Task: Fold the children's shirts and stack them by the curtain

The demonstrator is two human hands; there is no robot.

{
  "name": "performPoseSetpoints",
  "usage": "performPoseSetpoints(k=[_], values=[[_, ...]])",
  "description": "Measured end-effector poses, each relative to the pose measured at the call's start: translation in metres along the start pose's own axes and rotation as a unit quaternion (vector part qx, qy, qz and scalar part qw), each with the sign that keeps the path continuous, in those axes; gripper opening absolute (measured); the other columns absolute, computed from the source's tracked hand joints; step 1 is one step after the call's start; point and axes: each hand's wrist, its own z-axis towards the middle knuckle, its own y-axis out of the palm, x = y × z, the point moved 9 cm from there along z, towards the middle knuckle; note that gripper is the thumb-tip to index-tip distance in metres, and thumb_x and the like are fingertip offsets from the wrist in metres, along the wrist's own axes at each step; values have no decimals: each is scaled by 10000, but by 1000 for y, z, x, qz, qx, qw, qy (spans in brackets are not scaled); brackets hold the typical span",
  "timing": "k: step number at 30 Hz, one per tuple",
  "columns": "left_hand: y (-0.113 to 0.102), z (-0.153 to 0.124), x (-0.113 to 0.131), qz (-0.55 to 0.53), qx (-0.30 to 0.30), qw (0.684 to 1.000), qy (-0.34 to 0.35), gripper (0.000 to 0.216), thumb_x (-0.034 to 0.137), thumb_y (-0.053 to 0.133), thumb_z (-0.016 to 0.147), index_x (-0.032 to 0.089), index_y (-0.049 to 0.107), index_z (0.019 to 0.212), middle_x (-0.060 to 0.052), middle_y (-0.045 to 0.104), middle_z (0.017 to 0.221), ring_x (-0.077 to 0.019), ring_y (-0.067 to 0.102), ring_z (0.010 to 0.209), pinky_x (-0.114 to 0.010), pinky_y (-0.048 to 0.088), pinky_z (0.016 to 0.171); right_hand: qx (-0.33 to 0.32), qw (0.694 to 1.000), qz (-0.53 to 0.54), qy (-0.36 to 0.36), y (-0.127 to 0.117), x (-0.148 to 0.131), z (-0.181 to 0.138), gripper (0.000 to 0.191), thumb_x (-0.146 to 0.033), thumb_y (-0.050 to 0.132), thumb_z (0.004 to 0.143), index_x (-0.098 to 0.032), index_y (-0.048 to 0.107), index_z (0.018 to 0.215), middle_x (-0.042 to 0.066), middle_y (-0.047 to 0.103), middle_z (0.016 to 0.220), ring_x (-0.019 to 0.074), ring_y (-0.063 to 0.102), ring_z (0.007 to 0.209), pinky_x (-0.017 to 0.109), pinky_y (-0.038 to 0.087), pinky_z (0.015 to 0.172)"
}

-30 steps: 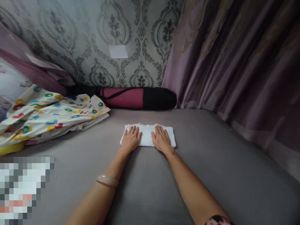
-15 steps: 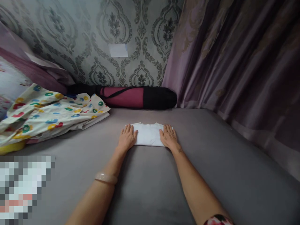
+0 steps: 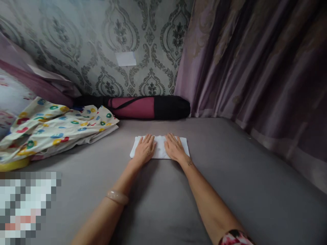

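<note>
A white folded cloth, perhaps a garment, (image 3: 159, 149) lies flat as a wide rectangle on the grey sheet (image 3: 158, 197). My left hand (image 3: 146, 149) rests palm down on its left half, fingers stretched toward the far edge. On the right half, my right hand (image 3: 175, 147) lies flat in the same way, fingers extended. A strip of white shows between the hands, and both outer ends of the cloth stick out past them. Neither hand grips anything. A pale bangle (image 3: 117, 197) circles my left forearm.
A cream cloth with colourful prints (image 3: 63, 126) lies heaped at the left. Along the patterned wall sits a long maroon and black bag (image 3: 138, 108). Purple curtains (image 3: 217, 61) hang at the right. A blurred-out patch (image 3: 22, 207) covers the lower left.
Both hands have slid inward over the white cloth, from its outer ends closer to its middle. Its left and right ends are now uncovered. The view has shifted slightly.
</note>
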Motion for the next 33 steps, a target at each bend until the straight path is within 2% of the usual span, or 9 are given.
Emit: performPoseSetpoints(k=[3,7,13,16,19,21,24,28,33], values=[[12,6,18,-20,-49,998,35,515,373,246,1003,138,427,1424,-116,401,1506,-236,298,1429,-427,233,1176,-27,999,16,-42,10,-16,-2,529,-289,265,983,-94,381,1461,110,319,1547,216,207,1450,425,82,1185],[30,10,13,-43,-84,996,-1,509,383,242,1004,187,397,1448,-83,338,1544,-246,264,1442,-465,240,1167,-44,998,29,-24,22,-9,-1,526,-304,276,983,-127,378,1467,89,324,1548,203,207,1450,423,106,1181],[35,11,7,-50,-76,996,-3,500,412,268,998,222,409,1439,-77,360,1537,-249,288,1433,-468,246,1160,-60,997,50,-5,26,0,4,521,-322,275,990,-138,384,1465,80,327,1548,197,210,1449,409,106,1181],[31,16,2,-57,-64,996,29,486,428,268,996,235,457,1401,-69,427,1499,-234,348,1402,-427,290,1141,-46,998,50,18,21,7,4,538,-341,248,1003,-95,378,1462,111,316,1549,211,216,1447,395,128,1176],[28,22,-8,-53,-41,996,60,498,409,236,1000,198,475,1383,-95,468,1465,-212,393,1373,-390,290,1140,-21,998,28,48,15,21,4,556,-368,241,1009,-70,373,1460,138,324,1542,245,227,1441,420,127,1171],[33,26,-23,-34,-45,998,32,531,415,218,998,163,429,1415,-127,425,1491,-234,352,1400,-433,252,1152,-15,998,6,69,14,32,3,566,-384,239,1011,-63,372,1458,149,327,1538,259,223,1441,440,110,1170],[46,29,-40,-12,-81,996,-20,577,451,183,992,166,357,1463,-136,369,1524,-260,278,1436,-502,203,1155,-25,996,-9,86,18,45,4,578,-399,229,1012,-61,359,1463,151,324,1539,258,210,1444,456,98,1167],[55,29,-42,-14,-111,993,-24,615,481,133,985,175,304,1491,-124,340,1541,-255,248,1447,-509,168,1160,-36,996,-12,85,22,50,6,575,-411,230,1010,-86,351,1469,133,323,1544,247,204,1446,453,97,1164],[52,30,-44,-40,-128,991,-21,581,444,147,988,178,308,1479,-110,348,1539,-249,273,1434,-492,163,1165,-32,996,-19,82,18,52,7,544,-385,243,1007,-95,402,1439,129,372,1519,267,264,1415,460,128,1147]])
